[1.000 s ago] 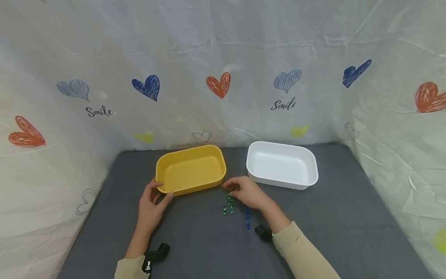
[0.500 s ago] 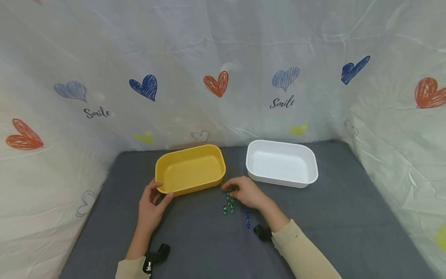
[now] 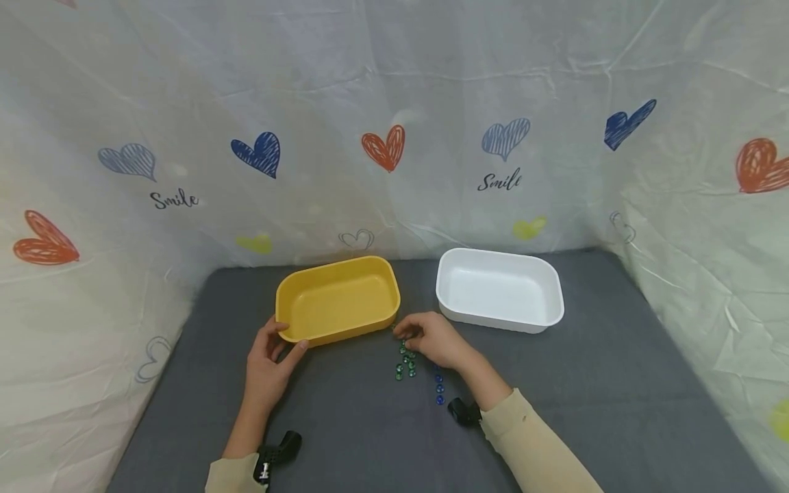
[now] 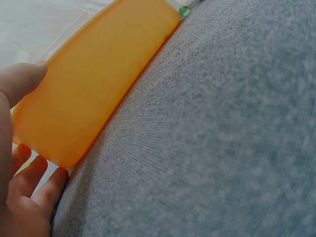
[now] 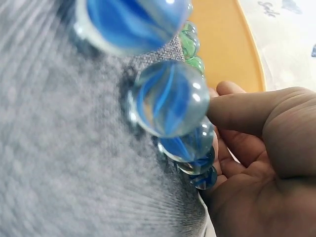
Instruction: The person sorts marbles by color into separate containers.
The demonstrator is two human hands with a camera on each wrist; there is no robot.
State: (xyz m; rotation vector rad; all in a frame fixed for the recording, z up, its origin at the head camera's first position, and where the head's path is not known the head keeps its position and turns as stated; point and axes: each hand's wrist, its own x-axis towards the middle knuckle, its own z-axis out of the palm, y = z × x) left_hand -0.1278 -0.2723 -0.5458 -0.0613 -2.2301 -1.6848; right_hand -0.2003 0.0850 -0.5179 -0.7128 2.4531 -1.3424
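A yellow rectangular tray (image 3: 335, 301) stands left of centre at the back of the table. My left hand (image 3: 268, 370) holds its near left corner, and in the left wrist view the thumb (image 4: 24, 81) lies at the rim with the fingers beneath the corner. Bent over the green glass marbles (image 3: 407, 359) is my right hand (image 3: 434, 339), its fingertips close to the tray's near right corner. One green marble (image 4: 184, 11) sits by that corner. I cannot tell whether the right fingers hold a marble. Blue-swirled marbles (image 5: 170, 98) line up under the right wrist.
At the back right stands a white tray (image 3: 499, 291) with nothing in it. A dark grey cloth (image 3: 364, 424) covers the table. Behind it hangs a pale curtain (image 3: 444, 89) printed with hearts.
Hands, trays and marbles stay put. Only the head view shifts slightly.
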